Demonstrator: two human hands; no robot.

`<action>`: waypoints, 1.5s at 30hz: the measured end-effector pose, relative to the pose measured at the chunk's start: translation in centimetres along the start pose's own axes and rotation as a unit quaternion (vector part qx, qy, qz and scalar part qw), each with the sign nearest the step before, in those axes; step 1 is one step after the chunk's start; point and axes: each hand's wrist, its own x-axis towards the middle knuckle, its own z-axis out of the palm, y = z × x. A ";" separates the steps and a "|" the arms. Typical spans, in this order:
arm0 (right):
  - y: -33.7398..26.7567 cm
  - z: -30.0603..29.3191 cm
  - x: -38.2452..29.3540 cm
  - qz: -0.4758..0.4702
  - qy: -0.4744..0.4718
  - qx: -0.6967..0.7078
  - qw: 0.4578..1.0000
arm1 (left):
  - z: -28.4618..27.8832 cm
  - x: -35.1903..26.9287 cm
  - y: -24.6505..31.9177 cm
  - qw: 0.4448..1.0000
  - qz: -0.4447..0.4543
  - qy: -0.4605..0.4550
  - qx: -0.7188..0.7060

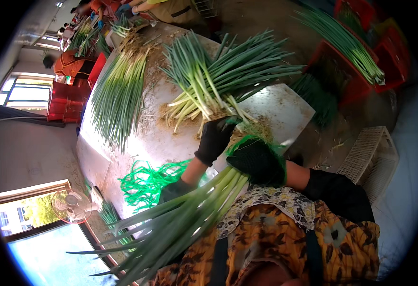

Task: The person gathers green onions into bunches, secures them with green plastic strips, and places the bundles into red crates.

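Observation:
My right hand (257, 161), in a black glove, is closed around the white stems of a bunch of green onions (209, 200), whose leaves trail toward the lower left. Green netting is wrapped about this hand and the root end. Beside it, my left hand (218, 137), also black-gloved, has its fingers at the green netting (248, 141) near the roots. More green onions (202, 82) lie fanned beyond my hands, roots toward me. Another pile of green onions (123, 93) lies further left. Loose green netting strips (151, 182) rest on the table by my left forearm.
The metal table (284, 107) carries soil and root scraps. Red crates (352, 71) with green onions stand at the right, near a white plastic basket (370, 164). A fan (73, 205) is at lower left. Several co-workers (75, 66) work at the far end.

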 end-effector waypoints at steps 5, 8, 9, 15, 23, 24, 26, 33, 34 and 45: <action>3.0 -5.4 -8.5 -0.017 0.023 0.016 0.999 | 4.4 -1.8 9.4 0.994 -0.079 0.043 -0.062; 0.9 -11.8 -12.2 0.025 0.008 -0.022 0.999 | 7.1 -2.5 12.5 0.994 -0.086 0.060 -0.027; 0.4 -13.8 -14.1 0.023 0.024 -0.057 0.998 | 7.9 -2.5 14.1 0.992 -0.095 0.062 -0.052; 0.1 -19.8 -31.0 0.429 0.110 0.334 0.832 | 13.4 -1.3 20.4 0.992 -0.065 0.046 -0.098; 6.0 -20.3 -32.9 0.364 0.360 0.722 0.465 | 20.3 1.6 24.8 0.992 -0.015 -0.093 -0.082; 7.0 -21.3 -33.8 0.437 0.374 0.614 0.541 | 20.8 1.6 25.5 0.991 -0.021 -0.095 -0.092; 10.2 -23.3 -37.2 0.436 0.408 0.537 0.596 | 21.6 2.0 26.8 0.989 -0.027 -0.103 -0.099; 22.0 -31.8 -51.9 0.613 0.487 0.289 0.551 | 23.2 1.9 27.7 0.989 -0.019 -0.076 -0.123; 22.0 -32.3 -52.1 0.673 0.455 0.262 0.520 | 23.4 1.7 27.8 0.988 -0.027 -0.064 -0.136; -2.1 -27.3 -34.2 0.447 -0.019 0.405 0.798 | 27.0 1.4 22.4 0.977 -0.100 0.058 -0.181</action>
